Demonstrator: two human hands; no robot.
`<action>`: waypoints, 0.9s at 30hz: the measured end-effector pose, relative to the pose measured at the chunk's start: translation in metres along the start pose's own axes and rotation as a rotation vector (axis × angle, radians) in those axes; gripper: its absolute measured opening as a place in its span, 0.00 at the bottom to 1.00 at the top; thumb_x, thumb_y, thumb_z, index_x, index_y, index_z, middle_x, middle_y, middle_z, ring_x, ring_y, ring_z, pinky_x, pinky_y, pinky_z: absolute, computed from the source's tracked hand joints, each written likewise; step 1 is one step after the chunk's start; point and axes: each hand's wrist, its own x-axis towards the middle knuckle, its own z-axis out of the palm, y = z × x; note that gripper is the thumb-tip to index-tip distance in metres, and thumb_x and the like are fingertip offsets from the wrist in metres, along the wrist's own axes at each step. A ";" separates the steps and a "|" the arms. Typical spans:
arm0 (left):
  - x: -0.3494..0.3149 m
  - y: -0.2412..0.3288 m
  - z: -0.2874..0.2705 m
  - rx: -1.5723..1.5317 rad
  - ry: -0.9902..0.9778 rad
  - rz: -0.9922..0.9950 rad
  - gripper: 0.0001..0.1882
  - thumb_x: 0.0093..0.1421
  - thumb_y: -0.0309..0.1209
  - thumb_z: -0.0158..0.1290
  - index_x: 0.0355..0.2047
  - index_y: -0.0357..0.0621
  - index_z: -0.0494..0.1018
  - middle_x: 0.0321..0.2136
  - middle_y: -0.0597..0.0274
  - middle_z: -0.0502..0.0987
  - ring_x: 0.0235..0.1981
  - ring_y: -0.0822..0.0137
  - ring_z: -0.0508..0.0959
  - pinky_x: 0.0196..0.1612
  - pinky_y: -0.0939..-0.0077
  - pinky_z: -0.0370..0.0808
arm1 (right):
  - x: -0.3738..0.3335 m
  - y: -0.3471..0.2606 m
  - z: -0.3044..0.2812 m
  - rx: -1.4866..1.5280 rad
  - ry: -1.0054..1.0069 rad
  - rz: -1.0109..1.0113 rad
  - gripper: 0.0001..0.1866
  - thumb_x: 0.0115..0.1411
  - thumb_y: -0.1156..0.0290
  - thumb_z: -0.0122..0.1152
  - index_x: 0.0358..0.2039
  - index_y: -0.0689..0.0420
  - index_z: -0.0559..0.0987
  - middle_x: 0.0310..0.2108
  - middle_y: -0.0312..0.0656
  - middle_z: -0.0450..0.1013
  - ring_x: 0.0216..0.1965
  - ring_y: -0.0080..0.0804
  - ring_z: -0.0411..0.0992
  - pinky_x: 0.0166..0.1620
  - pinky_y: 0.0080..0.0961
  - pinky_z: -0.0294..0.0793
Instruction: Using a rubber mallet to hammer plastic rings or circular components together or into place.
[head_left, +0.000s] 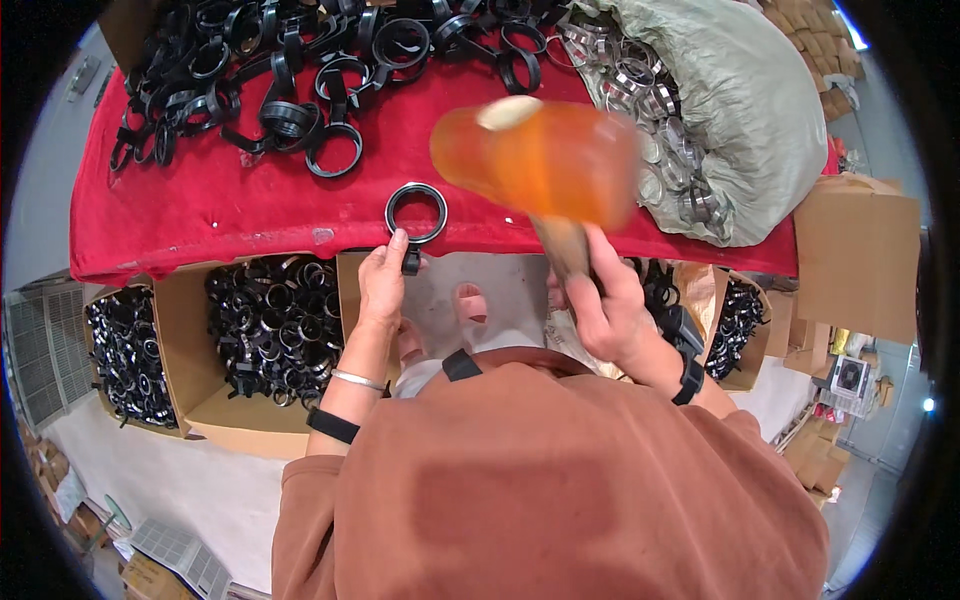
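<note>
My left hand (380,283) pinches the short black stem of a black ring-shaped part (442,206) at the near edge of the red cloth (250,205). A bright metal band shows in the ring, which lies on the cloth. My right hand (618,310) is wrapped round the handle of a mallet (540,160). Its amber, see-through head is raised to the right of the ring and blurred by motion. A pale round mark shows on the head's upper side.
Many black ring parts (290,120) are heaped along the table's far left. A pale green sack (760,120) spills shiny metal rings (675,150) at the far right. Cardboard boxes of black rings (275,325) stand below the table edge, left and right (740,320).
</note>
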 end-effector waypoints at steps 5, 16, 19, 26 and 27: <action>0.001 0.004 0.007 0.017 -0.011 0.011 0.23 0.59 0.54 0.47 0.29 0.45 0.74 0.22 0.67 0.76 0.24 0.76 0.73 0.29 0.81 0.64 | -0.012 0.053 0.019 -0.359 -0.250 0.099 0.26 0.57 0.76 0.51 0.57 0.63 0.62 0.46 0.57 0.70 0.47 0.42 0.72 0.48 0.30 0.70; -0.004 0.010 0.005 -0.093 -0.019 -0.020 0.22 0.58 0.48 0.50 0.25 0.40 0.74 0.21 0.61 0.76 0.26 0.73 0.72 0.36 0.78 0.67 | 0.059 -0.026 0.042 -0.279 0.066 -0.434 0.27 0.57 0.73 0.53 0.58 0.59 0.62 0.39 0.56 0.71 0.37 0.47 0.73 0.41 0.35 0.72; -0.006 0.011 0.013 -0.168 0.049 -0.064 0.21 0.58 0.47 0.51 0.25 0.39 0.74 0.21 0.60 0.76 0.25 0.72 0.73 0.34 0.78 0.68 | 0.083 -0.010 0.060 -0.488 -0.333 0.108 0.26 0.59 0.68 0.51 0.58 0.59 0.62 0.47 0.58 0.69 0.47 0.51 0.70 0.48 0.34 0.70; 0.003 -0.004 -0.002 -0.260 -0.036 -0.067 0.21 0.57 0.45 0.53 0.24 0.36 0.75 0.21 0.60 0.77 0.23 0.73 0.72 0.32 0.79 0.69 | 0.096 -0.076 0.024 -0.110 -0.133 -0.057 0.24 0.63 0.68 0.45 0.60 0.53 0.61 0.27 0.36 0.70 0.22 0.18 0.66 0.25 0.15 0.68; 0.003 -0.001 -0.002 -0.262 -0.040 -0.068 0.21 0.57 0.45 0.53 0.24 0.36 0.75 0.21 0.60 0.77 0.23 0.73 0.72 0.32 0.79 0.69 | 0.090 -0.083 0.020 -0.036 -0.057 -0.036 0.24 0.64 0.68 0.43 0.61 0.52 0.60 0.25 0.32 0.67 0.20 0.13 0.62 0.23 0.12 0.65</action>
